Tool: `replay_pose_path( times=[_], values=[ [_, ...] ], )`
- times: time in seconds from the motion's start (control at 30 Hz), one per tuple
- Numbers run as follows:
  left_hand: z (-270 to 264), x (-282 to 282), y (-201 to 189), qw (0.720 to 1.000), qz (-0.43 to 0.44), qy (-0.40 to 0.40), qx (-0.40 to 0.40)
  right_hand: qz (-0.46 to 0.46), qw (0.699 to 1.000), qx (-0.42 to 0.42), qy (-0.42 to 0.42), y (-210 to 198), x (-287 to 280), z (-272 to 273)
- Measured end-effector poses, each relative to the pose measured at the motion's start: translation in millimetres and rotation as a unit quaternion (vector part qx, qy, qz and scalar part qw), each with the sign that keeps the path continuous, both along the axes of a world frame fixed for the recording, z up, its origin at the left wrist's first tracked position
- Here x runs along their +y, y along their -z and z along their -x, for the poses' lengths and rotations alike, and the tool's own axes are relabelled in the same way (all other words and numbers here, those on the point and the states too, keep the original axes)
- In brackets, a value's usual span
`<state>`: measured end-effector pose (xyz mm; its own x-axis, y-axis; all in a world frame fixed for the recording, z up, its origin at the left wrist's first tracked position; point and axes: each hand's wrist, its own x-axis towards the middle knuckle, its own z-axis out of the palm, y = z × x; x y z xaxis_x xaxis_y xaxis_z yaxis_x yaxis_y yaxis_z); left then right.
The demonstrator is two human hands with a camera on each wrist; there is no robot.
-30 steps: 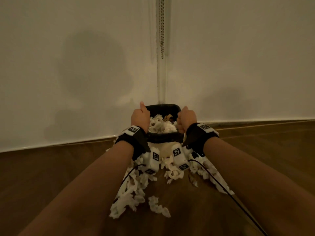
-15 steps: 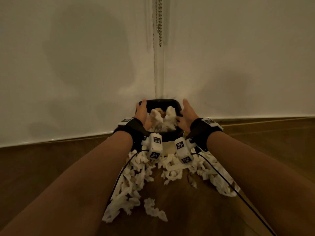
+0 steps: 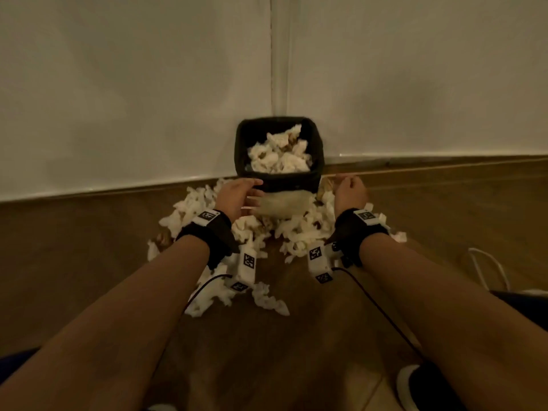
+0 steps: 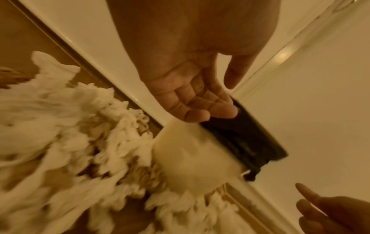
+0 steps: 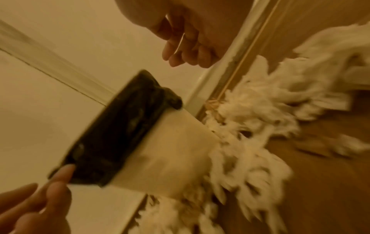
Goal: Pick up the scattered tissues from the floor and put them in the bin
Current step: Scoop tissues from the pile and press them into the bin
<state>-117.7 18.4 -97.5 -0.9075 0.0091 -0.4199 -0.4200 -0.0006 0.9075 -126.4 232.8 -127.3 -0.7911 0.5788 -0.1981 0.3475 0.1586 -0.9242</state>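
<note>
Hands hover low, empty, fingers loosely spread: left hand [image 3: 238,194] just beside the bin's [image 3: 278,180] near wall, right hand [image 3: 350,192] off its right side. One bin stands in the wall corner, tissues [image 3: 280,155] heaped inside; too many to count lie scattered on the floor [image 3: 89,247] around its base. A second ago both hands were fisted over the rim, pressing tissues in; now they are down by the floor.

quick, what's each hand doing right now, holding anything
Left hand: open, empty, fingers relaxed beside the bin.
Right hand: open, empty, fingers loosely curled over the tissues.
</note>
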Motion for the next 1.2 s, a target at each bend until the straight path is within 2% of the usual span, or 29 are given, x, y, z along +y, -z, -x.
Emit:
replay_pose_path(
  times=[0.13, 0.2, 0.27, 0.33, 0.4, 0.43, 0.53, 0.6, 0.67, 0.7, 0.8, 0.9, 1.03, 1.1, 1.2],
  values=[
    [-32.7, -4.8, 41.9, 0.997, 0.076, 0.02, 0.002, -0.026, 0.997, -0.065, -0.045, 43.6, -16.2, -39.9],
    [-48.7, -6.9, 65.8, 0.988, 0.145, 0.053, 0.001, -0.036, 0.991, -0.096, -0.087, 64.2, -26.9, -58.0],
    [-60.3, -9.7, 89.0, 0.956, 0.261, 0.13, 0.022, -0.058, 0.977, -0.133, -0.155, 82.3, -35.5, -73.5],
    [-68.8, -15.2, 106.4, 0.901, 0.381, 0.201, 0.045, -0.086, 0.947, -0.168, -0.262, 95.0, -43.9, -86.1],
    [-75.1, -23.7, 118.9, 0.865, 0.447, 0.216, 0.066, -0.148, 0.891, -0.175, -0.392, 103.9, -52.8, -91.9],
    [-78.2, -28.1, 124.8, 0.856, 0.465, 0.214, 0.077, -0.196, 0.849, -0.173, -0.459, 107.7, -57.1, -92.7],
    [-95.7, -37.2, 139.5, 0.833, 0.506, 0.212, 0.071, -0.345, 0.68, -0.179, -0.621, 120.6, -71.1, -93.7],
    [-114.7, -38.3, 146.0, 0.789, 0.568, 0.227, 0.059, -0.401, 0.588, -0.178, -0.679, 129.8, -78.4, -98.5],
    [-133.7, -37.7, 152.0, 0.746, 0.621, 0.231, 0.069, -0.427, 0.538, -0.169, -0.707, 136.6, -82.6, -104.1],
    [-141.1, -37.6, 155.4, 0.738, 0.631, 0.228, 0.067, -0.435, 0.523, -0.164, -0.715, 138.3, -84.6, -106.7],
    [-152.5, -39.8, 165.9, 0.751, 0.622, 0.22, 0.019, -0.446, 0.495, -0.144, -0.732, 141.7, -89.2, -113.4],
    [-152.2, -40.5, 171.3, 0.754, 0.615, 0.229, -0.023, -0.445, 0.496, -0.145, -0.731, 141.4, -89.4, -119.5],
    [-146.5, -35.6, 171.6, 0.761, 0.607, 0.226, -0.027, -0.415, 0.513, -0.165, -0.733, 134.5, -87.5, -125.8],
    [-142.6, -36.3, 170.6, 0.773, 0.592, 0.225, -0.027, -0.423, 0.501, -0.172, -0.735, 130.8, -86.3, -126.5],
    [-142.1, -42.4, 172.6, 0.782, 0.58, 0.228, 0.014, -0.416, 0.496, -0.183, -0.74, 128.1, -87.1, -124.4]
  ],
)
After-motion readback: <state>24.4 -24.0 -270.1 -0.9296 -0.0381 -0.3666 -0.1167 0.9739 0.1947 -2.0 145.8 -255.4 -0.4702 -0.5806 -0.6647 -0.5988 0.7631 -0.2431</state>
